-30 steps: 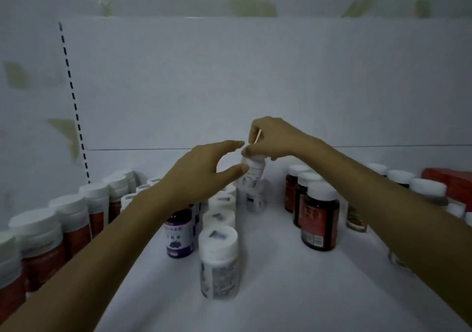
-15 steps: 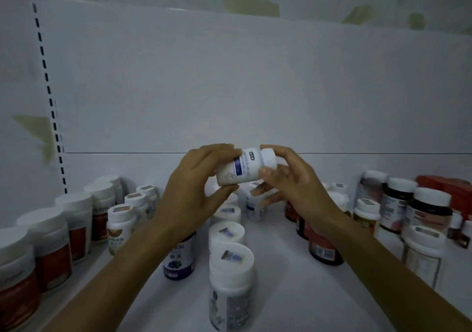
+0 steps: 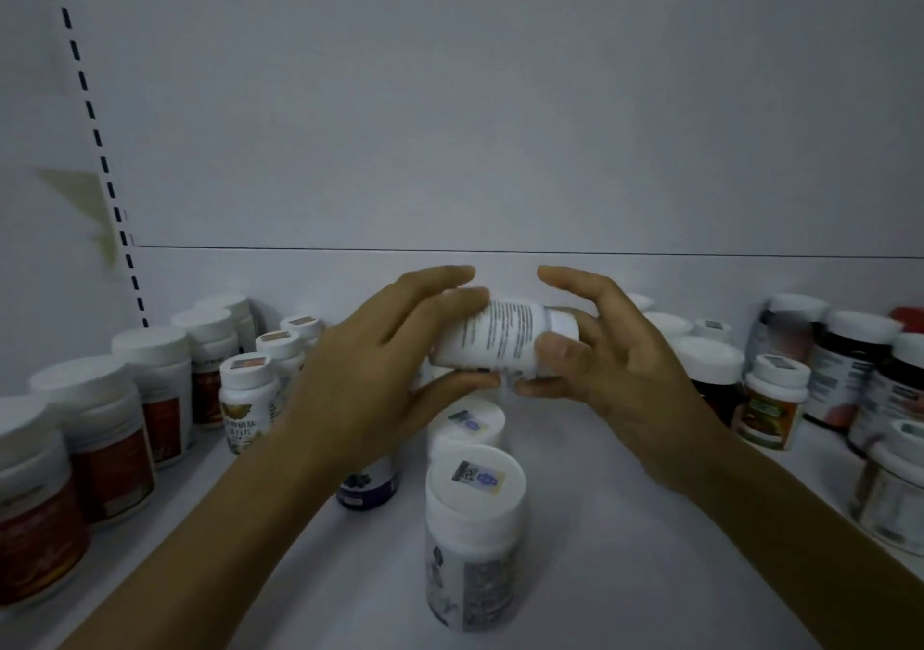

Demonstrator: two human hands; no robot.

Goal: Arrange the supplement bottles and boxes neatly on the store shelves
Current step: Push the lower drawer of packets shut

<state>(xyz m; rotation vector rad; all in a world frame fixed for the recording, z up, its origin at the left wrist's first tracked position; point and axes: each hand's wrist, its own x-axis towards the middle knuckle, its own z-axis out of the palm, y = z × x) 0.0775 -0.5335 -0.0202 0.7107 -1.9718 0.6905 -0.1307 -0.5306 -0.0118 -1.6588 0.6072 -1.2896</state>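
Note:
A small white supplement bottle [image 3: 500, 339] lies sideways in the air above the shelf, its printed text side facing me and its cap to the right. My left hand [image 3: 380, 374] grips its base end between thumb and fingers. My right hand [image 3: 605, 369] holds the cap end, thumb on the front, fingers curled behind. Directly below stands a row of white-capped bottles [image 3: 472, 534] running away from me along the middle of the white shelf [image 3: 625, 574].
Red-labelled white-capped jars [image 3: 105, 449] line the left side, with smaller bottles [image 3: 247, 402] behind them. A purple-labelled bottle [image 3: 367, 487] stands under my left wrist. Dark and orange-labelled bottles [image 3: 772, 407] crowd the right. The shelf's back wall [image 3: 500, 124] is white.
The bottle went from upright under my right hand to sideways between both hands, then turned so the text side faces me. The view moved closer and lower.

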